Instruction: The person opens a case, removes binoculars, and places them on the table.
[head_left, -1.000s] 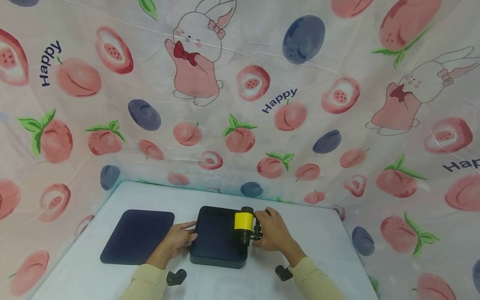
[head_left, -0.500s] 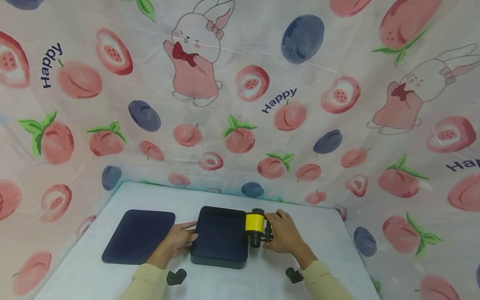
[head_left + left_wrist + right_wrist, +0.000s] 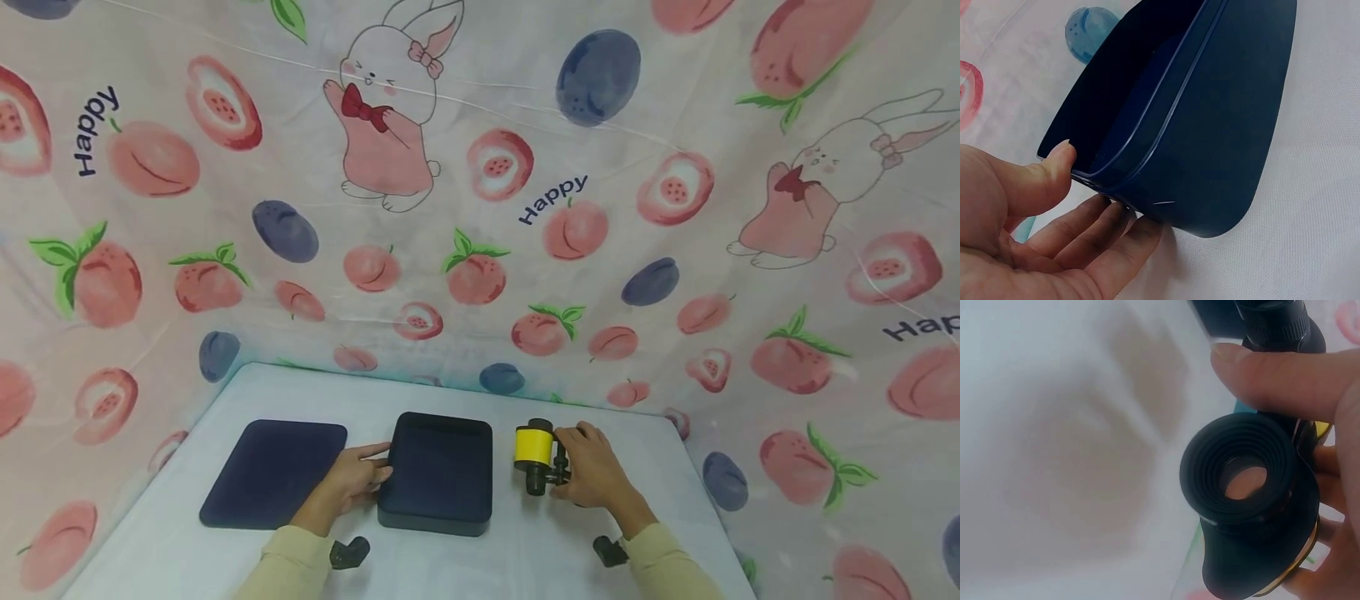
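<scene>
My right hand (image 3: pixel 596 467) grips a pair of black binoculars with a yellow band (image 3: pixel 533 447), to the right of the open dark blue box (image 3: pixel 435 527). In the right wrist view the thumb lies across the binoculars (image 3: pixel 1244 544) near one round eyecup, the fingers curl behind, and a soft shadow falls on the tabletop. My left hand (image 3: pixel 348 482) holds the box's left wall. In the left wrist view the thumb hooks over the rim of the box (image 3: pixel 1210 125) and the fingers press its outer side. The box's inside looks dark, with nothing seen in it.
A flat dark blue lid (image 3: pixel 262 475) lies left of the box, partly behind the left forearm. All stands on a white table (image 3: pixel 540 558), with a printed fruit-and-rabbit cloth (image 3: pixel 480 108) rising behind and at the sides. A small black piece sits by each wrist.
My right hand has carried the binoculars rightward, from over the box's right edge to beyond it. My left hand has kept its hold on the box, which stays in place.
</scene>
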The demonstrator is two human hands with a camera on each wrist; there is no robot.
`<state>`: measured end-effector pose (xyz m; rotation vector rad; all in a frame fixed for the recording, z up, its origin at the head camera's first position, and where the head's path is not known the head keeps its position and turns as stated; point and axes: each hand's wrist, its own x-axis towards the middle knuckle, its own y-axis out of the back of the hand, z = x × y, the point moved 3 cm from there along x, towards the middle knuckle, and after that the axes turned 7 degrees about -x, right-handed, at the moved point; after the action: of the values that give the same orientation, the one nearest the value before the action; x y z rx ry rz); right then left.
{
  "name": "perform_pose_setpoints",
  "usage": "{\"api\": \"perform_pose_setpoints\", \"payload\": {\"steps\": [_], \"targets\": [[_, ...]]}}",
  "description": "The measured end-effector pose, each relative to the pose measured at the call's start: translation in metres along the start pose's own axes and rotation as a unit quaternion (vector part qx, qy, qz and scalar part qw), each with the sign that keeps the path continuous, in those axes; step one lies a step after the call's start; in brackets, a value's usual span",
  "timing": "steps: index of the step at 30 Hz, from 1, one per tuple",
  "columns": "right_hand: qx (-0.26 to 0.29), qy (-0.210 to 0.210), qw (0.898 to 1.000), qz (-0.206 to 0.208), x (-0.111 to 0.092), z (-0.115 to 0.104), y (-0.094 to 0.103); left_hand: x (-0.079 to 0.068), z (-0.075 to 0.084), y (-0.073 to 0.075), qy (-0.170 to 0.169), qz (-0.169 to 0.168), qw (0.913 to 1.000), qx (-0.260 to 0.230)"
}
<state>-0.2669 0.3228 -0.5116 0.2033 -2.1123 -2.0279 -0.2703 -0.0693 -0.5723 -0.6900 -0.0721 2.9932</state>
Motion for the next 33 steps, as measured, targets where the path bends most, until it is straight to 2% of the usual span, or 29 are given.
{"api": "perform_pose_setpoints", "payload": {"steps": [8, 16, 24, 33], "targets": [[-0.007, 0.000, 1.000, 0.002, 0.000, 0.017, 0.005, 0.000, -0.001, 0.001, -0.006, 0.001, 1.0000, 0.000], [-0.001, 0.007, 1.000, 0.006, 0.001, 0.024, 0.011, 0.000, -0.002, 0.001, -0.005, -0.005, 1.0000, -0.004], [0.008, 0.013, 1.000, 0.003, 0.007, 0.023, 0.019, 0.000, 0.002, 0.003, -0.008, -0.010, 0.9999, -0.009], [0.005, 0.007, 1.000, -0.003, 0.007, 0.021, 0.022, 0.002, -0.002, 0.002, -0.005, -0.005, 0.9998, -0.016]]}}
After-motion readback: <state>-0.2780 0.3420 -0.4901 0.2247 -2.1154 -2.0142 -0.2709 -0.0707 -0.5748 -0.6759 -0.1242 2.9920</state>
